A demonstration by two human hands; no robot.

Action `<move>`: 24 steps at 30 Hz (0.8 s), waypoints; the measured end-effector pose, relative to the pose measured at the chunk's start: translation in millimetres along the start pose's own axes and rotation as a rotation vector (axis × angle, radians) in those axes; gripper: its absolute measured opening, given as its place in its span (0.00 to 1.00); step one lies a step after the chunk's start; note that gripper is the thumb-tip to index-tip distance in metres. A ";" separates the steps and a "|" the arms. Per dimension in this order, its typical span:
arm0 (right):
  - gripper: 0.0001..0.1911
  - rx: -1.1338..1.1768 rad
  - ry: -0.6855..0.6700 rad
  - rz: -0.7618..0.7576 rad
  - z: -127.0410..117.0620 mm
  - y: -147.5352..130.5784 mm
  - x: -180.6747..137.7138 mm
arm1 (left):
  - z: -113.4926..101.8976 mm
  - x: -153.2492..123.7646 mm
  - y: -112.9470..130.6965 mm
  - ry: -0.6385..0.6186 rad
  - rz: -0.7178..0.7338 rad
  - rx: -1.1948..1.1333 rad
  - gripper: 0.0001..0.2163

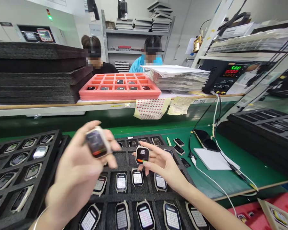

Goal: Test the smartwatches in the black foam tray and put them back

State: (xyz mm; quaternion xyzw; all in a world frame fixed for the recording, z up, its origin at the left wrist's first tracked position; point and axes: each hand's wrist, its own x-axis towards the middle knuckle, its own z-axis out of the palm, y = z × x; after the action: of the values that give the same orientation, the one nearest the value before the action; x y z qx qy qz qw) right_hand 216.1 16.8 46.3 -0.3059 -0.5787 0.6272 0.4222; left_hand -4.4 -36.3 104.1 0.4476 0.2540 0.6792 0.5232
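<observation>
Left watch [97, 142] and right watch [142, 155], mid-frame: likely light, rigid, smooth-glassed; best held by the case edges.
Fingers of the left hand [77, 164] and right hand [166, 165] grip one each, respectively, above the black foam tray [132, 197], lower centre.

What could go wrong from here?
1. The left hand holds a watch raised; if its grip slips, the watch could fall onto the watches in the black tray.
2. The right hand holds a second watch near its edges, so a bump might loosen it.
3. The white cable passes near the right forearm and might snag.
</observation>
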 end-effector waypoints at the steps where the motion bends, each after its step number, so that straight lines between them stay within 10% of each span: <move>1: 0.27 0.007 0.000 -0.010 -1.0 -0.1 0.3 | 3.5 5.5 -7.4 -0.036 -0.042 -0.027 0.26; 9: 0.24 -0.029 0.068 -0.025 -6.5 -2.0 3.4 | 6.4 19.2 -59.9 -0.220 -0.250 0.036 0.23; 24: 0.22 -0.014 0.066 -0.033 -9.4 -2.3 1.7 | 1.8 21.2 -66.2 -0.198 -0.249 0.040 0.18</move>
State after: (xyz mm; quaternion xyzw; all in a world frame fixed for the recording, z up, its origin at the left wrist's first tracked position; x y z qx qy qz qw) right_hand 223.9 22.7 47.4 -0.3199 -0.5736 0.6056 0.4494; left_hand 28.2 4.7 58.4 0.4876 0.2683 0.5564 0.6170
